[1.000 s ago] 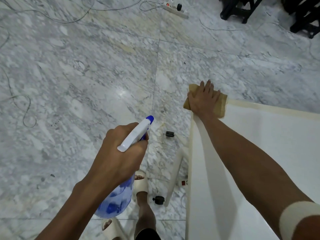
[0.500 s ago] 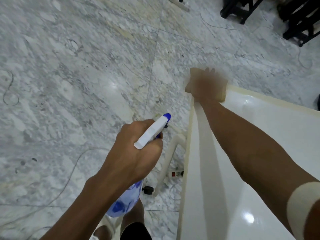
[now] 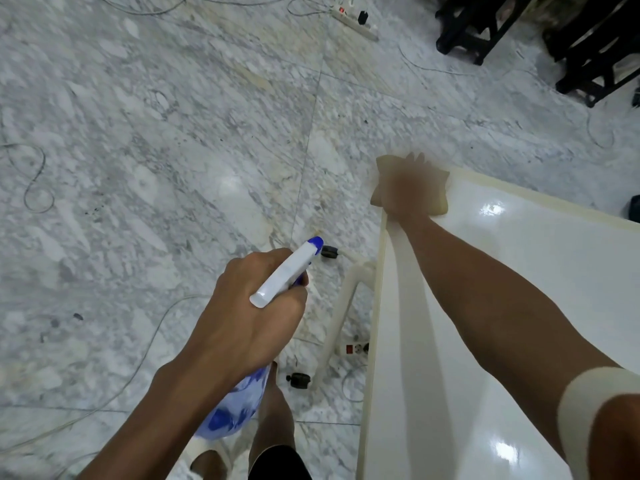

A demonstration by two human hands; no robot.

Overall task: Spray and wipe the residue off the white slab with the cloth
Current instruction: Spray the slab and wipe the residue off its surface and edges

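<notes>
The glossy white slab fills the right side of the view, with a cream edge band. At its far left corner my right hand lies flat on a tan cloth, blurred by motion. My left hand is off the slab to the left, over the floor, wrapped around the neck of a spray bottle with a white head, blue nozzle tip and a blue-printed body below my wrist. The nozzle points up and right, towards the slab's corner.
Marble floor spreads left and ahead, strewn with thin cables. A white castor frame and a power strip sit under the slab's left edge. Another power strip and black furniture legs lie far ahead. My feet are below.
My right hand keeps rubbing the cloth on the slab's far left corner, still blurred. My left hand with the spray bottle has stayed beside the slab's edge; the view shifted slightly.
</notes>
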